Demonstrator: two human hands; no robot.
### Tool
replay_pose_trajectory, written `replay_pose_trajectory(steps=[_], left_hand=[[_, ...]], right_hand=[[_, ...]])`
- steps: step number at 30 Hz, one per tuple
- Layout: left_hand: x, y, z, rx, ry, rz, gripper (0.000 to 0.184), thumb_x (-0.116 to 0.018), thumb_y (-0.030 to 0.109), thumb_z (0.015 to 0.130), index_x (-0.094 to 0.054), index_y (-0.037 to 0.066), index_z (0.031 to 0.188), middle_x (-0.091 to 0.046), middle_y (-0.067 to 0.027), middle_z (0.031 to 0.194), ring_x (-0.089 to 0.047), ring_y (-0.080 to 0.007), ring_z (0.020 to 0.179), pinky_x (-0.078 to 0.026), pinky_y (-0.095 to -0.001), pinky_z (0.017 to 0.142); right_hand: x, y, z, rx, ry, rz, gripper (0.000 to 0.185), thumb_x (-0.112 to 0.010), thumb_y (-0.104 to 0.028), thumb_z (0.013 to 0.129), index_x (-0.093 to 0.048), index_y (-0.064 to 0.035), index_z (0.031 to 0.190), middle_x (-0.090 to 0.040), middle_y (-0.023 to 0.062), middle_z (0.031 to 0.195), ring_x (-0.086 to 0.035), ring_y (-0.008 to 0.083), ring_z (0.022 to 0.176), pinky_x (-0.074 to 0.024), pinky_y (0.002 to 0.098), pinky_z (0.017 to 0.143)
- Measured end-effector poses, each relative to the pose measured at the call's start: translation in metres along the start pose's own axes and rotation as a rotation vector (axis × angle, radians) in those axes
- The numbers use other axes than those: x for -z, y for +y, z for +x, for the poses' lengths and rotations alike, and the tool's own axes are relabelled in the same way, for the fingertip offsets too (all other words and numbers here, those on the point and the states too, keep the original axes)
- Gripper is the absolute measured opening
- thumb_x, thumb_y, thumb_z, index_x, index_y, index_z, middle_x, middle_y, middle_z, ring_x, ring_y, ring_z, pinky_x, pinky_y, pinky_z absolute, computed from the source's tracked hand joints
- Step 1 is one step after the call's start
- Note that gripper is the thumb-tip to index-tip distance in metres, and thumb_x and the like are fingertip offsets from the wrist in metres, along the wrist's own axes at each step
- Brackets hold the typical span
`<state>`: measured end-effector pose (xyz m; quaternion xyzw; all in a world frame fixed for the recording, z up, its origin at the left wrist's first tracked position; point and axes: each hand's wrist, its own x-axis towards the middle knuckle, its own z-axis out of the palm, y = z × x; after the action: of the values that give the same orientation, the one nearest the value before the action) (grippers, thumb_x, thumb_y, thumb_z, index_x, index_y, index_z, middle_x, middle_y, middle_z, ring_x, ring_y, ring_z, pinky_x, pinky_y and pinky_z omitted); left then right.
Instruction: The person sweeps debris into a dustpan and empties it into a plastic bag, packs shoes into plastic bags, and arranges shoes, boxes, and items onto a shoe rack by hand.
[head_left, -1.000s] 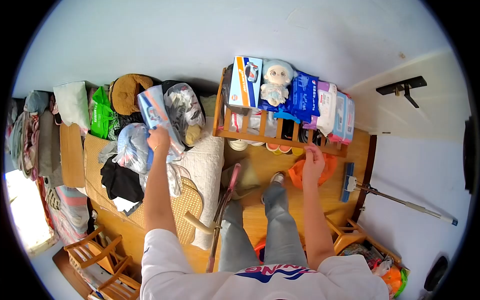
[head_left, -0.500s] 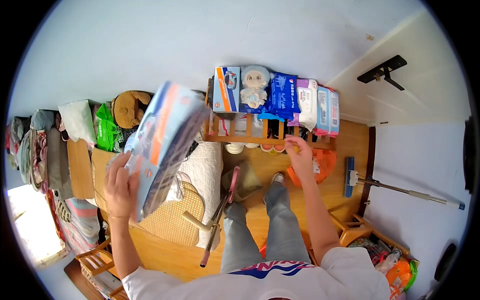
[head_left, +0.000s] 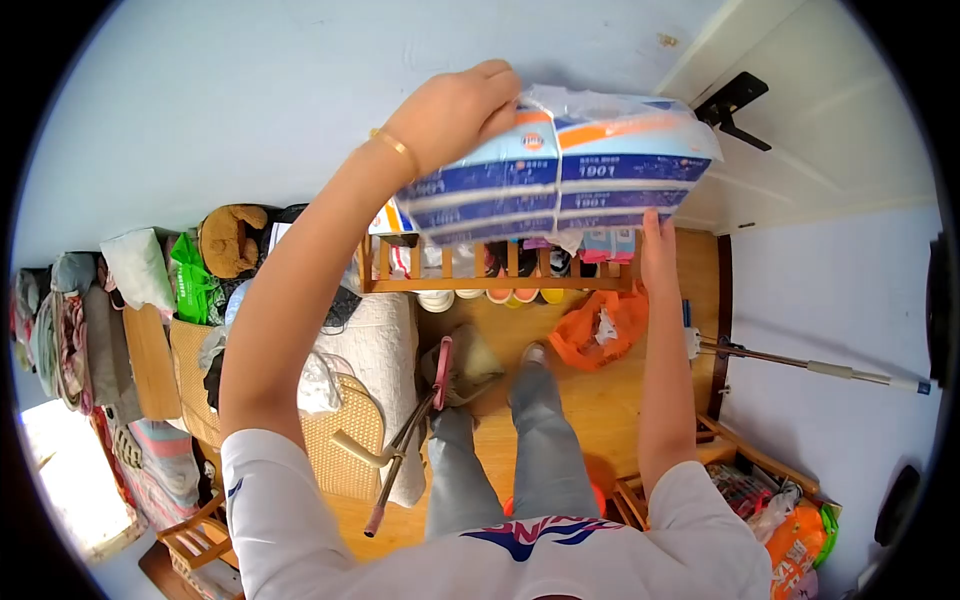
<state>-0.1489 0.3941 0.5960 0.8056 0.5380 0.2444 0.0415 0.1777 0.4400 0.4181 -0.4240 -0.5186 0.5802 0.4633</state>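
A plastic-wrapped pack of boxes (head_left: 600, 165), light blue and orange on top with dark blue sides marked 1901, is held up in front of the wall above the wooden shoe rack (head_left: 480, 285). My left hand (head_left: 470, 112) grips its upper left edge, fingers curled over the wrap. At the lower right edge, my right hand (head_left: 657, 250) presses against the pack, its other fingers hidden behind it. Most things on the rack's top are covered by the pack; the corner of another blue-and-orange box (head_left: 388, 217) shows at the left end.
Shoes (head_left: 515, 294) line the rack's bottom. On the floor are an orange bag (head_left: 600, 330) and a folding stool with a pink handle (head_left: 443, 370). A flat mop (head_left: 810, 365) leans at the right, below the door handle (head_left: 735, 110). Bedding and bags fill the left.
The pack has gone from my left side up and rightward over the rack, turning level. My right hand has risen from beside the rack to touch its right end.
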Motion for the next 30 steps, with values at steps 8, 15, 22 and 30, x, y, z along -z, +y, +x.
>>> replay_pose_trajectory(steps=[8, 15, 22, 30], left_hand=[[-0.053, -0.002, 0.018, 0.255, -0.015, 0.173, 0.039, -0.057, 0.037, 0.09, -0.055, 0.012, 0.119, -0.063, -0.0131, 0.11, -0.058, -0.033, 0.102, -0.047, -0.0398, 0.089], [-0.1, -0.029, -0.074, 0.559, 0.363, -0.551, 0.087, -0.076, 0.032, 0.078, -0.025, 0.001, 0.142, -0.043, -0.0153, 0.135, -0.039, -0.0269, 0.13, -0.034, -0.0381, 0.107], [-0.102, -0.017, -0.056, 0.6, 0.409, -0.818, 0.063, -0.061, 0.035, 0.091, -0.034, 0.003, 0.138, -0.048, -0.0131, 0.125, -0.047, -0.0186, 0.114, -0.039, -0.0333, 0.098], [-0.11, -0.026, -0.059, 1.14, 0.22, -0.782, 0.09, -0.048, 0.068, 0.085, -0.045, -0.011, 0.128, -0.059, -0.0254, 0.114, -0.058, -0.0284, 0.109, -0.043, -0.0341, 0.095]], right_hand=[[0.01, 0.043, 0.042, -0.126, 0.017, -0.155, 0.052, -0.061, -0.041, 0.091, -0.047, -0.0018, 0.122, -0.057, 0.0091, 0.111, -0.053, 0.017, 0.102, -0.0438, 0.0314, 0.087], [0.007, 0.015, 0.047, -0.165, 0.0, -0.013, 0.055, -0.055, -0.04, 0.094, -0.043, -0.0007, 0.131, -0.054, 0.0098, 0.123, -0.051, 0.0175, 0.109, -0.0411, 0.0323, 0.093], [-0.005, -0.003, 0.033, -0.112, 0.091, -0.062, 0.056, -0.049, -0.04, 0.097, -0.042, 0.0011, 0.134, -0.053, 0.0098, 0.125, -0.048, 0.0171, 0.114, -0.0358, 0.0306, 0.099], [0.013, -0.003, 0.038, -0.26, 0.069, -0.387, 0.055, -0.053, -0.044, 0.094, -0.056, 0.0039, 0.121, -0.063, 0.0095, 0.104, -0.058, 0.0132, 0.089, -0.0452, 0.025, 0.077]])
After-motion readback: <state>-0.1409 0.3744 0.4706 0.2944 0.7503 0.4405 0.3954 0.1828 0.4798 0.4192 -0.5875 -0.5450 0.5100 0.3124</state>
